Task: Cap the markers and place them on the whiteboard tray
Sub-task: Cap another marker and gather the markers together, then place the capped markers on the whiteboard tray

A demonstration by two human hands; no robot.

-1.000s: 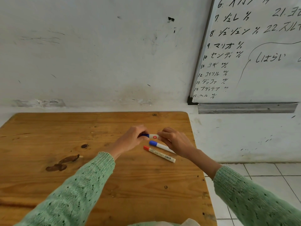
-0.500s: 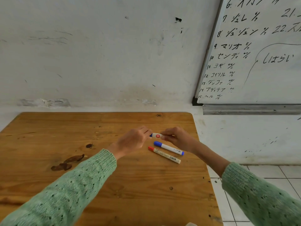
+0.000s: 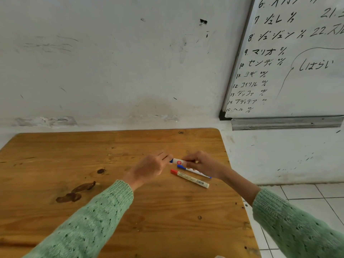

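A white marker (image 3: 179, 162) with a red round logo and a blue end is held level just above the wooden table (image 3: 111, 146). My left hand (image 3: 150, 167) pinches its blue left end, which my fingers mostly hide. My right hand (image 3: 202, 164) grips its right end. Below them on the table lie a blue-capped marker (image 3: 193, 171), partly under my right hand, and a red-capped marker (image 3: 189, 178) with a barcode. The metal whiteboard tray (image 3: 286, 123) hangs on the wall at the upper right, beyond the table's right edge.
A whiteboard (image 3: 297, 62) with black writing hangs above the tray. The table's right edge (image 3: 240, 192) drops to a white tiled floor (image 3: 307, 198). Dark stains (image 3: 76, 192) mark the wood at left. A scuffed white wall stands behind the table.
Both hands stay on the held marker. More of the white barrel shows between the hands. The view has drifted slightly left, so the board sits further right.
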